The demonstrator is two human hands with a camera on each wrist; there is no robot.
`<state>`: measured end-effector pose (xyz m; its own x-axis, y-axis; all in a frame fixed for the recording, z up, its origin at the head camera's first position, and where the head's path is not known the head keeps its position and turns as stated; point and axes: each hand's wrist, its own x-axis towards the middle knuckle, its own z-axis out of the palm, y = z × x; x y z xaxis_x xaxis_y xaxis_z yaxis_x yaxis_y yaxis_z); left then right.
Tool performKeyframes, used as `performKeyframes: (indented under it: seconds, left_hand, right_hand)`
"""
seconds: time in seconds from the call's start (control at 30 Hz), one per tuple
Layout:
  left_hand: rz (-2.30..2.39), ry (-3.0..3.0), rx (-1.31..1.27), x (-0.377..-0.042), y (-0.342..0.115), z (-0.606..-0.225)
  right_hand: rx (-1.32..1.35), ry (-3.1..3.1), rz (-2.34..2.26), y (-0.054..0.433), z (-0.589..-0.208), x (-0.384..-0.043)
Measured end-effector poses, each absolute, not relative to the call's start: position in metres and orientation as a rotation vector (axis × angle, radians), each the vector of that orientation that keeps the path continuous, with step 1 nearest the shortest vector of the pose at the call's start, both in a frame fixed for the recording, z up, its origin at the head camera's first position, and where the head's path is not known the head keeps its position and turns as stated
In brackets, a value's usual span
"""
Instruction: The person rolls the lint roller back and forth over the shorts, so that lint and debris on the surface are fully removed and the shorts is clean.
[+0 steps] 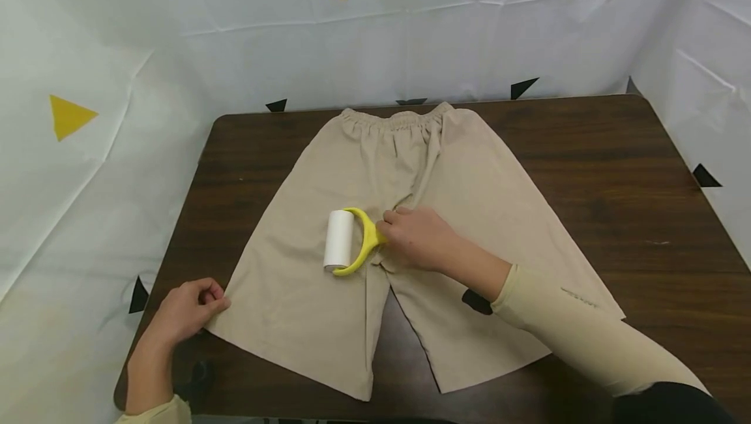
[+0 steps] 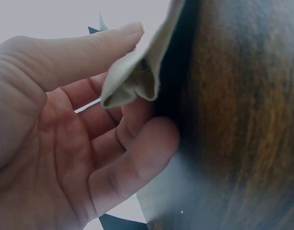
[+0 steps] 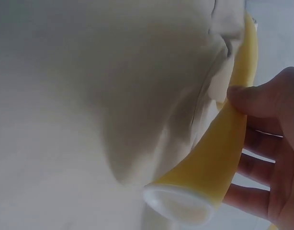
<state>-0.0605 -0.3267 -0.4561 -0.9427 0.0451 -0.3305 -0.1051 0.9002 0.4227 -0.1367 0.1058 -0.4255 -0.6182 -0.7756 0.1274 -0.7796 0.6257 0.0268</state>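
Observation:
Beige shorts point(image 1: 293, 267) with a gathered elastic waistband lie spread on a dark wooden table, waistband at the far edge. My left hand point(image 1: 186, 312) pinches the outer corner of the left leg hem; in the left wrist view the folded hem point(image 2: 132, 81) sits between thumb and fingers. In my right hand point(image 1: 419, 239) is a lint roller, gripped by its yellow handle point(image 3: 209, 158), near the crotch seam. The white roll point(image 1: 338, 239) of the lint roller lies over the left leg, pointing left. The handle's white-rimmed end shows in the right wrist view.
The dark wooden table point(image 1: 633, 215) extends beyond the shorts on both sides. White sheeting point(image 1: 411, 52) with yellow and black triangles surrounds it at the back and sides. A black patch point(image 1: 477, 302) shows on the right leg beside the right sleeve.

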Motion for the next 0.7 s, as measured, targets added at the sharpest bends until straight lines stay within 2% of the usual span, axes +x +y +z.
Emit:
performKeyframes:
  seconds: [0.7]
  left_hand:
    - [0.646,2.7,-0.091,-0.061,-0.324,-0.453]
  right_hand:
    - [1.316,-2.727,0.032,-0.021,-0.439,-0.156]
